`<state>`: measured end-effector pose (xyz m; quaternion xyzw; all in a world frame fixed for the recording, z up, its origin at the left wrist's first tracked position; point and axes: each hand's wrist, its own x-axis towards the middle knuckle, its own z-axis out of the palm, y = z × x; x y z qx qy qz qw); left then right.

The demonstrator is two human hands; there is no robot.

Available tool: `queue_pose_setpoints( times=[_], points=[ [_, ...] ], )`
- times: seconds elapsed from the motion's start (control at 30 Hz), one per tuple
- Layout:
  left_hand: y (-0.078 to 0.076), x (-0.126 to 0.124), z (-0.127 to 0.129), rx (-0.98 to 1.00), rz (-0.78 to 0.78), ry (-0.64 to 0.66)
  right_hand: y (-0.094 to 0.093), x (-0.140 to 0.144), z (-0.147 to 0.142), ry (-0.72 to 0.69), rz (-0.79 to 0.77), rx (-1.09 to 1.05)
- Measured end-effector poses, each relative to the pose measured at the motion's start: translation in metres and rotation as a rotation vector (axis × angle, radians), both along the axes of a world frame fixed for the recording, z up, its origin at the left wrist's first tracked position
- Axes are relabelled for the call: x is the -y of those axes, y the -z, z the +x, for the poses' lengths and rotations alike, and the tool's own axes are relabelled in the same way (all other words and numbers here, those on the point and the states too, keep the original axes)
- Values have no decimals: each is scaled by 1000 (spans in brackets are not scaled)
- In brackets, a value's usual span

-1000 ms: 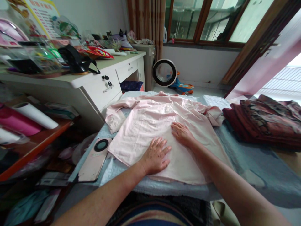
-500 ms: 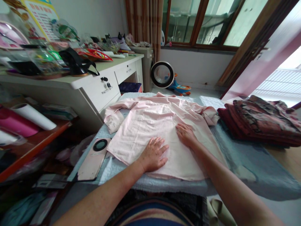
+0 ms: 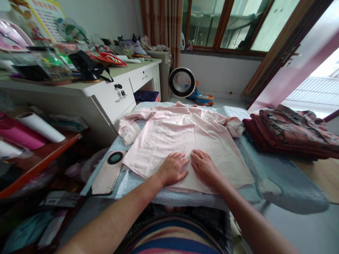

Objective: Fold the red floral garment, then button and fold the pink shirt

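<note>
Moved: my right hand (image 3: 203, 168) has slid back toward me from higher on the cloth and now lies just beside my left hand (image 3: 172, 168); the left has barely shifted.
Phone: a pink phone (image 3: 109, 171) lies face down on the worktop's left edge, just beside the shirt's hem, untouched.
Left grip: open, palm flat, fingers spread, pressing the cloth near the hem; it holds nothing.
Shirt: the pale pink shirt (image 3: 182, 137) lies spread on the blue-covered worktop (image 3: 278, 176), hem toward me, collar away.
Right grip: also open and flat on the cloth, fingertips almost touching the left hand's.
Done: I judge the body panel mostly smoothed; it lies flat with few creases.
Left: no fold is made yet; 1 sleeve lies bent at the far left, the other bunched at the far right.
Pile: folded dark red patterned clothes (image 3: 288, 132) sit at the right, well apart from my hands.
</note>
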<state>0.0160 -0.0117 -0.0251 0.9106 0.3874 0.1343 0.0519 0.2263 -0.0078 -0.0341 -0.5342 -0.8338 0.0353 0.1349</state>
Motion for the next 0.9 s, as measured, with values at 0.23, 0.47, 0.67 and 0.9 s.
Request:
queue_pose_setpoints(
  times=[0.23, 0.47, 0.67, 0.9],
  points=[
    [0, 8, -8, -7, -76, 46, 4, 27, -4, 76, -35, 47],
    [3, 15, -17, -39, -123, 53, -1, 45, -12, 83, -78, 85],
    [2, 19, -16, -48, -98, 35, 1, 46, -7, 45, -94, 55],
    [5, 24, -24, -87, -120, 18, 2, 48, -3, -5, -88, 51]
  ],
)
